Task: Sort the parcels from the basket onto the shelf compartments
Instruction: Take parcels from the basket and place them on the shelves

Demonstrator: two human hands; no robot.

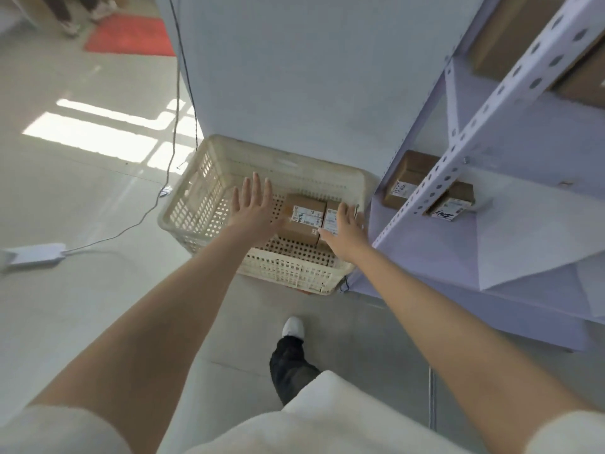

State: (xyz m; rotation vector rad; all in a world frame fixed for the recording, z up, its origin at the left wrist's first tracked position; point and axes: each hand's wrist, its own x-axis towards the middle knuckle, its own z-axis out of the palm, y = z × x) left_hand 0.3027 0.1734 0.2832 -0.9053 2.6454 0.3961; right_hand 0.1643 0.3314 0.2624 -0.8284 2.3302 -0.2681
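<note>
Now | left hand (253, 211) fingers spread over basket (294, 165) | right hand (348, 228) fingers straight above parcels (306, 221)

text: none legible | parcel labels (307, 215): print and handwriting too blurred

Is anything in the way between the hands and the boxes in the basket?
Nothing visible is. The basket has no lid, and both arms reach straight down into it with fingers spread. The left hand hovers beside the left parcel; the right hand is over the right parcel, hiding part of it.
</note>
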